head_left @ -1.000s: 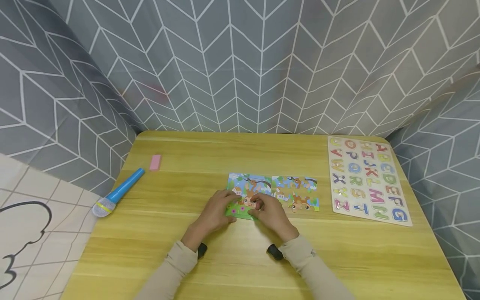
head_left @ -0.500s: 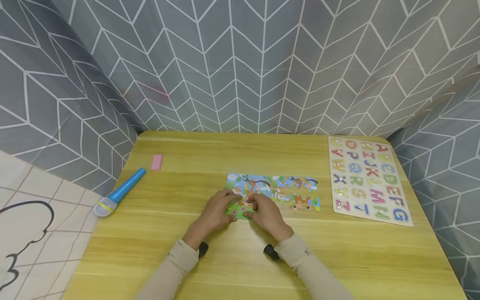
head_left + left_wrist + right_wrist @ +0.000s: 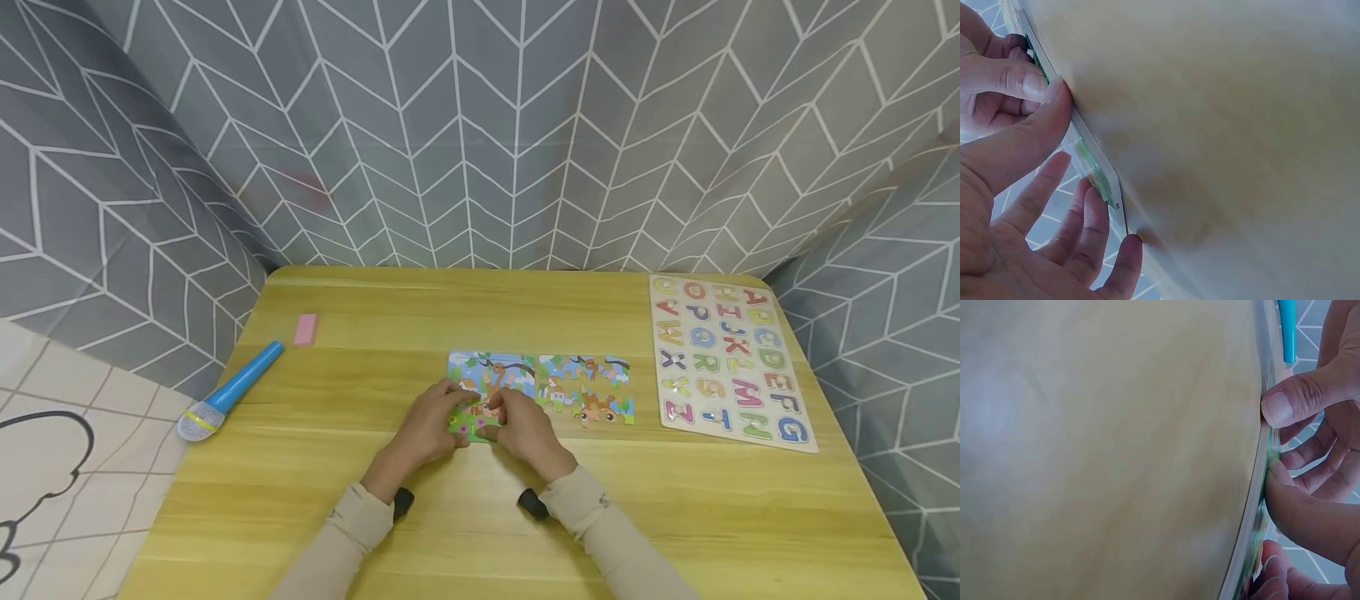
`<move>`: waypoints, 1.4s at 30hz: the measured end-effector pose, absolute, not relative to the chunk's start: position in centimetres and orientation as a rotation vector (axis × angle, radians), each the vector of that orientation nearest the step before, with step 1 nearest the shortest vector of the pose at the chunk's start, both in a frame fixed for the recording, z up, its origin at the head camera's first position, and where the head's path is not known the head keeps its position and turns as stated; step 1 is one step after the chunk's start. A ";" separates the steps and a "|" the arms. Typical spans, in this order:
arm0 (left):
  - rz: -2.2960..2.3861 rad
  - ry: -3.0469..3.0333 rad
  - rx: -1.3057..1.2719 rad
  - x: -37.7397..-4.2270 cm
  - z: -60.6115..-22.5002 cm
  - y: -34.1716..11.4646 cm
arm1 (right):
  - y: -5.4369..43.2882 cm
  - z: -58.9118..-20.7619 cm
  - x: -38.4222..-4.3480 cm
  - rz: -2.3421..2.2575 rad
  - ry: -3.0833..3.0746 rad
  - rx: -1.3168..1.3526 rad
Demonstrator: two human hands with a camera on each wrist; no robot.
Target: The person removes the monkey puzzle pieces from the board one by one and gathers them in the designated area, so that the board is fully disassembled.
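Note:
A jigsaw board [image 3: 465,360] with an animal picture lies on the table in the head view, its near rows partly covered by the hands. My left hand [image 3: 431,425] rests at its left side, fingers loosely spread and the thumb [image 3: 1047,115] at the near edge. On the right, my right hand [image 3: 525,429] presses on the board, thumb [image 3: 1282,472] at the near edge and index finger bent over the picture. Both wrist views show the board edge-on between the hands. Beside the board lie several loose jigsaw pieces [image 3: 596,408].
An alphabet board [image 3: 716,362] with coloured letters lies at the right of the wooden table [image 3: 465,542]. At the left are a blue toy microphone [image 3: 232,390] and a pink block [image 3: 306,330]. A grey patterned curtain [image 3: 480,142] hangs behind the table.
My right hand has slid slightly left along the near part of the board. My left hand stays at the left side. The whole head view has shifted a little.

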State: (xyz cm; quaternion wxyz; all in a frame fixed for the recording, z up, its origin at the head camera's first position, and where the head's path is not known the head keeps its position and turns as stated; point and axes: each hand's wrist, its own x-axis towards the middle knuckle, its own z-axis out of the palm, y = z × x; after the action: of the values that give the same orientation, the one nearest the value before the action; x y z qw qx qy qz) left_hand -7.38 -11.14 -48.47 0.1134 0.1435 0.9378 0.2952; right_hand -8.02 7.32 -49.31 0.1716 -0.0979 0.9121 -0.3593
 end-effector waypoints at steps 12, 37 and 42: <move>0.857 2.759 0.421 -7.5 -48.5 -11.1 | 7.3 -49.6 -8.1 -1.003 2.576 -0.264; 0.864 2.765 0.416 -7.5 -48.7 -11.1 | 6.9 -48.9 -8.1 -0.934 2.566 -0.233; 0.868 2.772 0.425 -7.5 -48.7 -11.0 | 6.9 -48.9 -8.1 -0.937 2.571 -0.228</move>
State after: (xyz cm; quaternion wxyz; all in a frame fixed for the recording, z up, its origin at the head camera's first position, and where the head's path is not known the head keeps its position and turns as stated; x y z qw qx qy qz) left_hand -7.50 -11.03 -48.69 0.1029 0.1442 0.9392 0.2940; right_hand -8.15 6.88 -48.90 0.1967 -0.0815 0.9180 -0.3345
